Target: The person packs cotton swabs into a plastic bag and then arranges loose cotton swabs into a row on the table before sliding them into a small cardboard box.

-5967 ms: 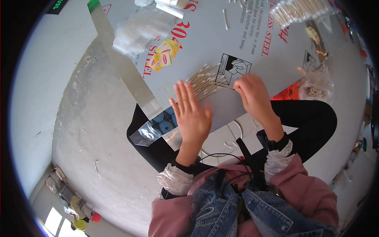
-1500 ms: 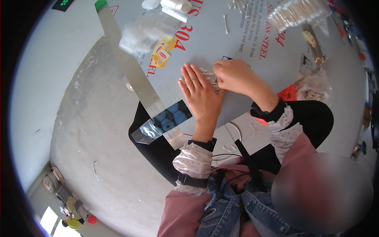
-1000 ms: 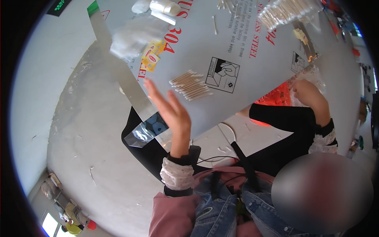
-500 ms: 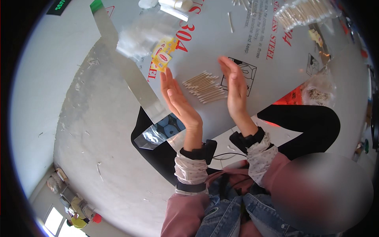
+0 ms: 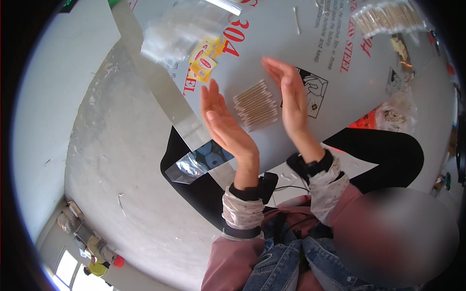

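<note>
Left hand (image 5: 225,125), right hand (image 5: 292,97) straight-fingered, empty, flanking cotton swabs (image 5: 256,105) — I'd tap ends evenly, keep row flat.

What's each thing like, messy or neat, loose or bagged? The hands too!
Left hand: open, holding nothing
Right hand: open, holding nothing
Cotton swabs between them: loose, lined up side by side
Single cotton swab: lying apart
Yellow cards: overlapping
Clear plastic bags: heaped
Upper-right cotton swabs: bunched in clear plastic

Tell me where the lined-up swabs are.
In the head view, the lined-up swabs lie just above the middle, on the grey sheet, between the left hand and right hand.
</note>
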Action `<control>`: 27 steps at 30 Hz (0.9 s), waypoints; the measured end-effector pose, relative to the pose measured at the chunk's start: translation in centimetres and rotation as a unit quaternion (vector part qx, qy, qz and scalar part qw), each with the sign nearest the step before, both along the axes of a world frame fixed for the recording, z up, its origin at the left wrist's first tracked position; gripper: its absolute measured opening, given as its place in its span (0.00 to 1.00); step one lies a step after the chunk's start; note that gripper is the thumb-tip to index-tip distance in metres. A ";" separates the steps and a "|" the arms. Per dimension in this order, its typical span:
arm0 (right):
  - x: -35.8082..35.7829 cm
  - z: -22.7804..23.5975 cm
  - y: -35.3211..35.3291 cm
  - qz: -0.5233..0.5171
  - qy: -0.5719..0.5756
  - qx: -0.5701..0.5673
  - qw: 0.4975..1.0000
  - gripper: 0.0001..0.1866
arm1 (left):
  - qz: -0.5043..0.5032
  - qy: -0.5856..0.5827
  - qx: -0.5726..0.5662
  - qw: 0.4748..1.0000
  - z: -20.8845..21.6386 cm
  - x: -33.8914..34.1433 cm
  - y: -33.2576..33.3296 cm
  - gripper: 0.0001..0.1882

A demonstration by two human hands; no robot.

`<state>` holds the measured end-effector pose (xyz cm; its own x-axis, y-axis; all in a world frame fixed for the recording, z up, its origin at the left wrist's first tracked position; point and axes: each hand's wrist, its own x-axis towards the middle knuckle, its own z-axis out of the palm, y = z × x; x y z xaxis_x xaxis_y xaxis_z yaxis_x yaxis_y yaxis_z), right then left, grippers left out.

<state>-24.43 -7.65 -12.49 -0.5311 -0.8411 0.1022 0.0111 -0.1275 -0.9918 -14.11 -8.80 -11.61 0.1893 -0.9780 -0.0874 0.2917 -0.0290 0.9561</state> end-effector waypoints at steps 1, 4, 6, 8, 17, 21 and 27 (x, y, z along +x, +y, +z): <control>-1.0 0.0 -0.6 0.055 0.007 -0.008 0.998 0.25 | 0.002 0.015 0.001 1.000 0.1 0.5 -0.4 0.33; -2.3 -0.1 -1.6 0.121 0.073 0.005 0.990 0.23 | -0.024 0.044 0.009 0.999 0.1 1.4 -1.0 0.34; -2.3 0.0 -1.4 0.177 0.020 0.030 0.984 0.22 | -0.113 0.018 0.017 0.993 -0.1 1.6 -1.1 0.34; -1.9 0.0 -1.1 0.183 0.022 0.030 0.982 0.22 | -0.116 0.004 0.024 0.993 0.1 1.6 -0.7 0.34; -1.2 -0.1 1.4 0.146 0.017 0.025 0.989 0.22 | -0.094 0.033 0.033 0.994 0.0 1.3 2.3 0.34; -0.8 -0.1 2.9 0.047 -0.063 -0.027 0.997 0.30 | -0.040 0.010 0.009 0.999 0.5 1.3 3.9 0.36; 1.5 0.1 4.1 0.051 -0.080 -0.007 0.995 0.36 | -0.070 0.002 -0.017 0.997 0.1 0.6 4.5 0.37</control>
